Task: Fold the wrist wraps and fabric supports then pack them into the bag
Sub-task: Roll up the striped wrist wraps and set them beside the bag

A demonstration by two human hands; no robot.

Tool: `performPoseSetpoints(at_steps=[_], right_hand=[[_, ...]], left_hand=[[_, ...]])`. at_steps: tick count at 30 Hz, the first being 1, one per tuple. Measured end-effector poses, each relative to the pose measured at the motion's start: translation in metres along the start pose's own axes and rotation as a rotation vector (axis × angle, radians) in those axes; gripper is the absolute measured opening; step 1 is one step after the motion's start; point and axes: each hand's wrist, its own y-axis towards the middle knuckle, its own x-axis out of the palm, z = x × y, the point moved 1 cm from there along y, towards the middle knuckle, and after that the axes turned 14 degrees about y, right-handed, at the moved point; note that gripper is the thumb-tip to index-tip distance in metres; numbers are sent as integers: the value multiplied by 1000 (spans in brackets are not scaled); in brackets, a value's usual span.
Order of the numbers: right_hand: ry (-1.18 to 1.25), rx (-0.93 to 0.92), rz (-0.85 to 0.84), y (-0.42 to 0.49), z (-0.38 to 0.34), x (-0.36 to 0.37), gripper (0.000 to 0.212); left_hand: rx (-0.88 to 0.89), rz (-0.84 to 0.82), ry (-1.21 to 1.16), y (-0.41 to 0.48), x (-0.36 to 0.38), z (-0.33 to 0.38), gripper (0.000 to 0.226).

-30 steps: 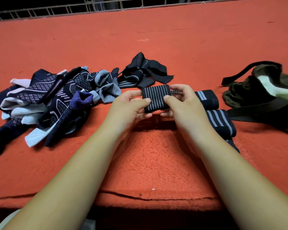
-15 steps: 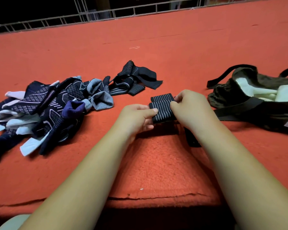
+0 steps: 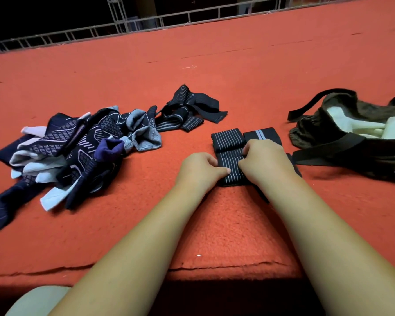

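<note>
A second ago the folded striped wrap (image 3: pixel 229 166) was held up off the red carpet (image 3: pixel 123 236), pinched mid-frame between thumbs and fingertips. It has since come down and now lies flat on the carpet, its far edge against another folded wrap (image 3: pixel 228 140) just above it in the frame. The left grip (image 3: pixel 200 169) and right grip (image 3: pixel 265 163) have sunk with it. Their fingers, then stretched along the wrap's sides, are now curled, knuckles up, bearing on its two ends. The view has swung rightward, so the bag (image 3: pixel 351 142) at the right edge shows more of its pale lining.
</note>
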Motion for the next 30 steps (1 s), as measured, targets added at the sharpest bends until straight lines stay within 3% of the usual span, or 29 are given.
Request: performPoseSetpoints(at_steps=[3, 7, 10, 12, 15, 19, 24, 27, 30], right_hand=[[25, -7, 13, 0, 0, 0, 26], [113, -60, 80, 0, -7, -2, 15], [254, -148, 112, 1, -16, -1, 12], [332, -208, 103, 2, -20, -1, 12], [368, -274, 131, 4, -23, 0, 13], [397, -320, 160, 5, -23, 4, 13], [392, -279, 139, 7, -19, 8, 16], [408, -270, 140, 7, -20, 8, 16], [415, -272, 126, 7, -21, 9, 16]], left_hand=[[0, 18, 42, 2, 2, -1, 33], [-12, -22, -89, 14, -6, -3, 32], [2, 79, -103, 34, -22, -7, 22], [60, 164, -4, 52, -33, -9, 13], [132, 209, 201, 83, -41, -10, 32], [212, 107, 450, 128, -32, -18, 48], [94, -3, 642, 154, -22, -28, 53], [91, 94, 547, 157, -18, -32, 55], [96, 254, 205, 150, -23, -42, 50]])
